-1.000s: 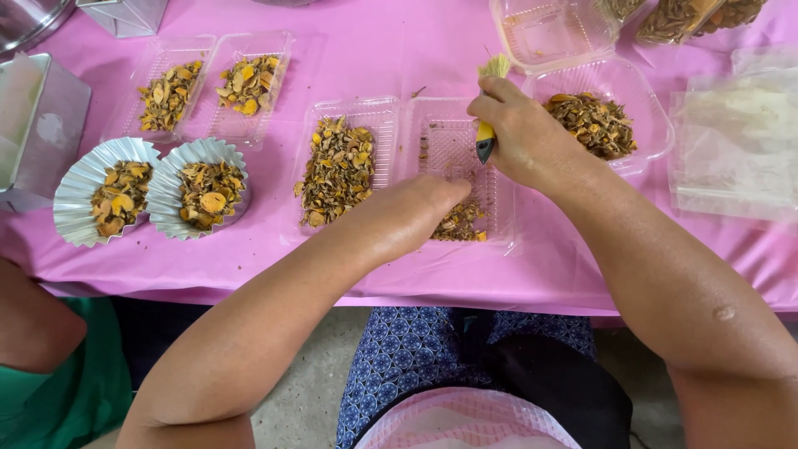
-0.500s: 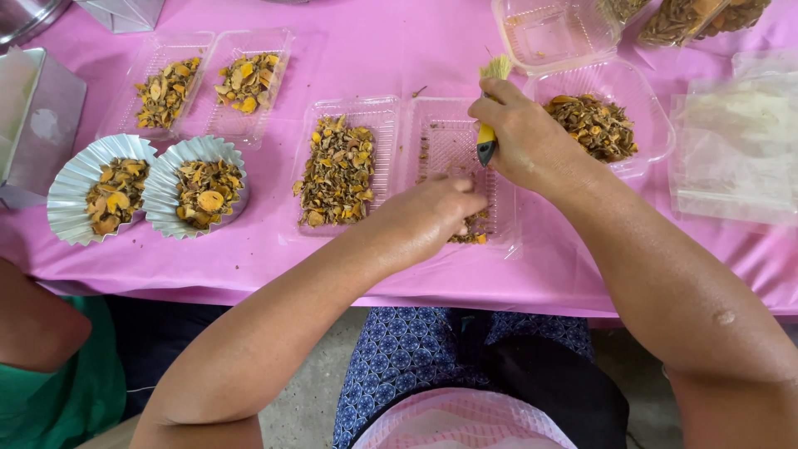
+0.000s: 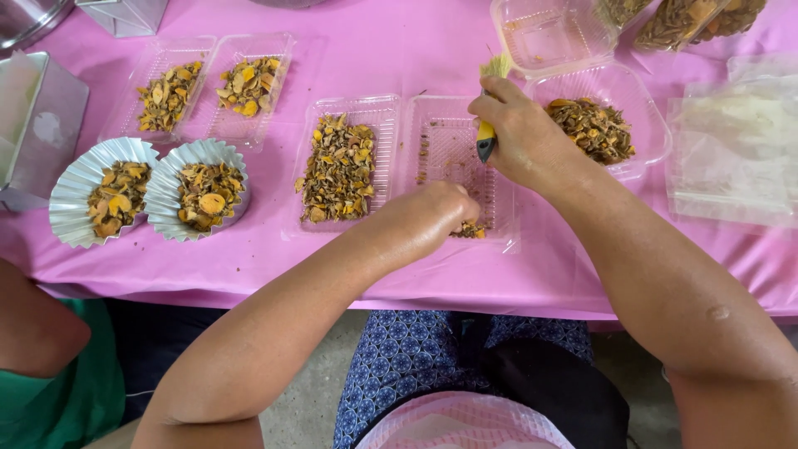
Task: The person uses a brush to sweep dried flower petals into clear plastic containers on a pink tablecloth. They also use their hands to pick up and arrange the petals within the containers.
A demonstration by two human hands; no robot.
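tablecloth (image 3: pixel 391 58): pink
dried slices (image 3: pixel 339 166): yellow-orange, brown
foil cups (image 3: pixel 75 179): silver, fluted
brush handle (image 3: pixel 485 141): yellow and black
trousers (image 3: pixel 407 357): blue, dotted print

Table covered by a pink cloth (image 3: pixel 391 50). Landmark — the full clear tray of dried yellow-brown slices (image 3: pixel 341 166) at centre. Directly right: near-empty clear tray (image 3: pixel 453 141). Left: two foil cups (image 3: pixel 71 187) of slices. Upper left: paired trays (image 3: pixel 208 83) — metal box (image 3: pixel 37 125) farther left.
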